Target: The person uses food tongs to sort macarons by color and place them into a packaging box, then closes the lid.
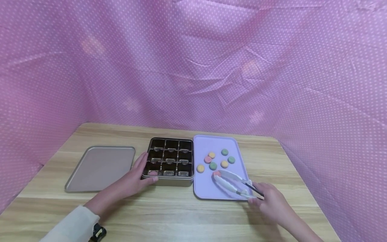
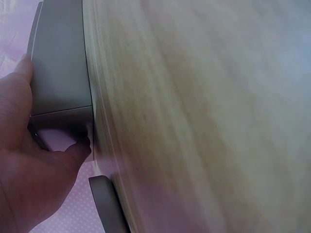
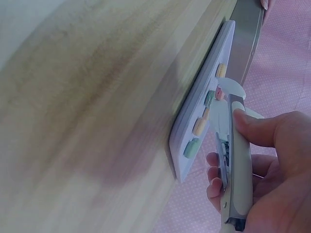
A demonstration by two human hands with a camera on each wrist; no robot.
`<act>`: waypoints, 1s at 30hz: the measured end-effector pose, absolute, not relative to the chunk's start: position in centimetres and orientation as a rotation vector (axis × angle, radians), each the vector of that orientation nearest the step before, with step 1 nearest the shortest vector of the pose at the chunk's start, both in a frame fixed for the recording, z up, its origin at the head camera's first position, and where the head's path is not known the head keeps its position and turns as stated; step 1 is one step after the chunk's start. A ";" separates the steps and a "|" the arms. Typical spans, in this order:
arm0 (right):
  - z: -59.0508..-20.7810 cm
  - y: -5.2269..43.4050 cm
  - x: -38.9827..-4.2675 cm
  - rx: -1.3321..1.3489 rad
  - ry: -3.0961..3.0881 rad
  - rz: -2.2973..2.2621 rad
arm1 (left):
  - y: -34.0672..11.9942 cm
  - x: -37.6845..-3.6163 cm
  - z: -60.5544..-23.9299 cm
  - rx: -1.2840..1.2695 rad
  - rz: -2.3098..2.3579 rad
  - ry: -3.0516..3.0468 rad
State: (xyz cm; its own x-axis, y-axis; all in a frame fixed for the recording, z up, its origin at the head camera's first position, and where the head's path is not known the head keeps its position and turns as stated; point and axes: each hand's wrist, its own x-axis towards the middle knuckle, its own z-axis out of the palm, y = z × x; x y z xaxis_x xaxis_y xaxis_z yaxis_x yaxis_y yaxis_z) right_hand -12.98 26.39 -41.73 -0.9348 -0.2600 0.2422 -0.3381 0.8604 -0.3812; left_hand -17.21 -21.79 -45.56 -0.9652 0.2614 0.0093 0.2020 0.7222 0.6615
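Note:
My right hand (image 1: 270, 201) grips a pair of tongs (image 3: 241, 170) with pale, rounded tips, thumb on one arm and fingers round the other. The tips stand either side of a pink macaron (image 1: 217, 173) on the lilac tray (image 1: 207, 143). Several yellow, green and pink macarons lie behind it. To the tray's left is a metal tin (image 1: 176, 182) with a dark divided insert (image 1: 170, 156); a pink macaron (image 1: 153, 173) sits in its front left compartment. My left hand (image 1: 136, 179) holds the tin's front left corner, thumb along the front wall, fingers along the left side.
A flat metal lid (image 1: 101, 169) lies on the wooden table (image 1: 169, 215), left of the tin. Pink dotted cloth (image 1: 193, 67) hangs behind the table and on both sides. The tray's left edge is right against the tin.

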 end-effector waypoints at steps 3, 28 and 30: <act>-41.5 26.4 -13.0 0.472 -2.832 0.638 | -21.7 -17.2 -45.5 0.369 1.081 2.824; -38.3 24.2 -14.8 0.451 -2.830 0.758 | -21.6 -17.3 -45.2 0.357 1.103 2.804; -38.2 23.5 -15.2 0.473 -2.825 0.738 | -21.7 -17.3 -45.3 0.356 1.102 2.804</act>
State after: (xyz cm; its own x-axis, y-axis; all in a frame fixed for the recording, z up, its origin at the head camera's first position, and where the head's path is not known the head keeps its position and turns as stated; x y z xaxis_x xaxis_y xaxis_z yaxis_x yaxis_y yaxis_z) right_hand -15.21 23.45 -38.15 -0.9324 -0.2573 0.2539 -0.3486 0.8256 -0.4436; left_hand -17.27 -21.65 -45.29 -0.9667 0.2556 -0.0146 0.1773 0.7095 0.6821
